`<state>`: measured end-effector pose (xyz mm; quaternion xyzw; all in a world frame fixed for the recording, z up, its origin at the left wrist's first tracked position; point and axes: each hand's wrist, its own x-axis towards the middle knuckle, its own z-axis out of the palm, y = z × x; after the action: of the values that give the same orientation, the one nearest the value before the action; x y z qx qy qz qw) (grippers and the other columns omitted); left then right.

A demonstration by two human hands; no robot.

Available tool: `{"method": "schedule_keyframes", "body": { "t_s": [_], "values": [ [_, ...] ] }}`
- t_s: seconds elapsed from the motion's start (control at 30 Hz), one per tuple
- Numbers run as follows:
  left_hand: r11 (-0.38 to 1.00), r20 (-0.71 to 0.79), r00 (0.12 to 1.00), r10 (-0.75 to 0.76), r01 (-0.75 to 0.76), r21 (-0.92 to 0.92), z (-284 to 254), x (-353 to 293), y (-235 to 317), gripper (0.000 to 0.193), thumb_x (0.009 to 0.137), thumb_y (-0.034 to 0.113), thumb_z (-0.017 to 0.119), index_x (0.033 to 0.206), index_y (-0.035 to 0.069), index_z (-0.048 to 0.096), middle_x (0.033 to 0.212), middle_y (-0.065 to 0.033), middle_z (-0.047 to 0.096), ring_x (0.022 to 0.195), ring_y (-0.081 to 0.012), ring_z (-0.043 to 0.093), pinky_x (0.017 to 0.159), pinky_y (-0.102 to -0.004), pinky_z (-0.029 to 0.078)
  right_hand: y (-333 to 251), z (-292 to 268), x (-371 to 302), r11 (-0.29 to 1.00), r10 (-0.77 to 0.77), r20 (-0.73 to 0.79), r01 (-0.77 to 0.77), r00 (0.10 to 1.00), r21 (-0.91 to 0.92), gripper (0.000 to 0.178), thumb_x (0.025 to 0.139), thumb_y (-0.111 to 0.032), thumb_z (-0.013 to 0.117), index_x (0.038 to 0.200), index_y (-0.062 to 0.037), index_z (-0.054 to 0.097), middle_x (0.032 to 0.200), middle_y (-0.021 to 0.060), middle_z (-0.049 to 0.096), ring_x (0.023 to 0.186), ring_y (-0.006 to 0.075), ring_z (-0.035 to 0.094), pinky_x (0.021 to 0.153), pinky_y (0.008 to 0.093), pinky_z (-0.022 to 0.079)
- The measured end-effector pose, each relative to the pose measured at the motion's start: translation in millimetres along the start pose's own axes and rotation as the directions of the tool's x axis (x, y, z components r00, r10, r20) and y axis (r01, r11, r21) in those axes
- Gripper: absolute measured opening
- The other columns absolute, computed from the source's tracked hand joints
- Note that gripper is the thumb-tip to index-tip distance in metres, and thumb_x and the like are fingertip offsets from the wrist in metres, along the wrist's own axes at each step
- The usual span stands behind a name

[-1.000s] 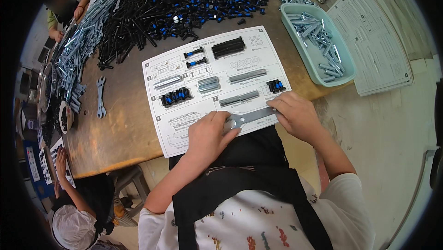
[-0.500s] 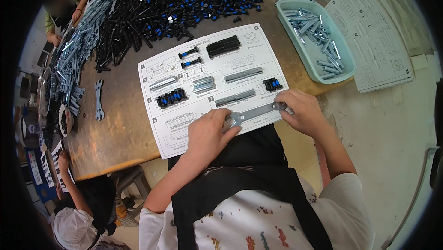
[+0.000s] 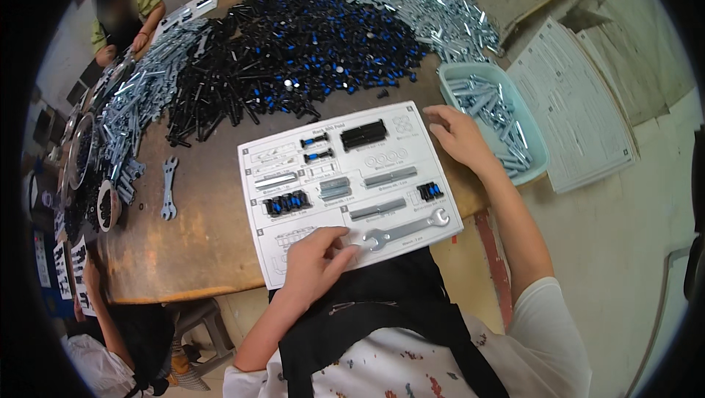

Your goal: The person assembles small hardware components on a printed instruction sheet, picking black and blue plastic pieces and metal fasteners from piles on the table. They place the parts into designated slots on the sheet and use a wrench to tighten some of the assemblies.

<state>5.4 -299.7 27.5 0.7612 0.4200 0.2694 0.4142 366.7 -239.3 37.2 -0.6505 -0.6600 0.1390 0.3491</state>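
A printed parts sheet (image 3: 423, 157) lies at the table's near edge. An open-ended wrench (image 3: 407, 231) rests slantwise on its lower right, touched by neither hand. My left hand (image 3: 314, 260) lies over the sheet's lower edge, left of the wrench, thumb and fingers apart and holding nothing. Beyond the sheet's upper right corner, beside the tub, my right hand (image 3: 461, 134) reaches out with loosely extended fingers and nothing visible in it. Laid out on the sheet are silver sleeves (image 3: 391, 176), a bundle of black rods (image 3: 363, 134), and black bolts with blue bands (image 3: 288, 203).
A pale green tub (image 3: 540, 145) of silver sleeves stands right of the sheet. Heaps of black bolts (image 3: 294, 53) and silver parts (image 3: 433, 16) cover the far table. Another wrench (image 3: 169, 189) lies left; printed sheets (image 3: 573, 104) are stacked right. Other people work at the left and far edges.
My right hand has let go of the wrench and moved up and right toward the tub. My left hand has come off the wrench's other end. The wrench now lies on the sheet.
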Motion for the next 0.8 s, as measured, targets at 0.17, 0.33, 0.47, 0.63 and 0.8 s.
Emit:
{"method": "schedule_keyframes", "body": {
  "t_s": [0.17,0.33,0.47,0.63,0.8],
  "values": [
    [0.986,-0.429,0.888,-0.165,0.156,-0.057,-41.2,-46.7,-45.5,0.021,0.089,0.009,0.070,0.107,-0.001,0.067,0.077,-0.0077,0.065,0.065,-0.0109,0.060,0.061,-0.0259,0.050,13.6,30.9,59.5,0.956,-0.002,0.143,0.044,0.990,-0.291,0.024,0.088,-0.009,0.057,0.109,-0.0072,0.068,0.105,0.0156,0.062,0.100,0.0359,0.062,0.087,0.0447,0.049],
    [0.892,-0.425,0.791,-0.440,0.332,-0.306,-54.7,-91.4,-75.4,0.017,0.089,0.008,0.070,0.101,-0.004,0.069,0.074,-0.0026,0.066,0.065,-0.0087,0.059,0.061,-0.0240,0.048,4.3,34.6,65.8,0.879,0.053,0.176,0.038,0.983,-0.475,0.016,0.088,-0.010,0.059,0.101,-0.0081,0.068,0.099,0.0140,0.063,0.095,0.0360,0.063,0.083,0.0466,0.050],
    [0.746,-0.281,0.738,-0.614,0.427,-0.512,-56.1,-107.5,-71.9,0.015,0.090,0.011,0.072,0.097,-0.003,0.071,0.077,-0.0013,0.068,0.065,-0.0069,0.060,0.061,-0.0221,0.048,2.9,43.6,64.4,0.864,-0.012,0.129,0.075,0.992,-0.498,0.014,0.087,-0.010,0.059,0.098,-0.0070,0.068,0.095,0.0145,0.063,0.089,0.0368,0.063,0.078,0.0468,0.051],
    [0.692,-0.237,0.738,-0.632,0.400,-0.601,-53.4,-109.4,-70.1,0.017,0.092,0.015,0.071,0.096,-0.002,0.071,0.075,-0.0009,0.067,0.064,-0.0067,0.060,0.060,-0.0212,0.048,19.4,42.5,73.0,0.928,0.008,0.063,0.017,0.998,-0.373,0.012,0.085,-0.011,0.054,0.091,-0.0064,0.064,0.092,0.0168,0.063,0.088,0.0387,0.062,0.078,0.0476,0.049],
    [0.588,-0.156,0.721,-0.675,0.398,-0.705,-42.2,-124.0,-74.4,0.019,0.094,0.017,0.068,0.103,0.000,0.070,0.082,-0.0019,0.068,0.069,-0.0074,0.062,0.064,-0.0221,0.050,55.6,26.7,72.6,0.922,0.358,0.221,-0.381,0.907,0.070,0.015,0.091,-0.012,0.057,0.096,-0.0015,0.067,0.077,0.0056,0.065,0.066,0.0125,0.060,0.055,0.0285,0.046]
  ]
}}
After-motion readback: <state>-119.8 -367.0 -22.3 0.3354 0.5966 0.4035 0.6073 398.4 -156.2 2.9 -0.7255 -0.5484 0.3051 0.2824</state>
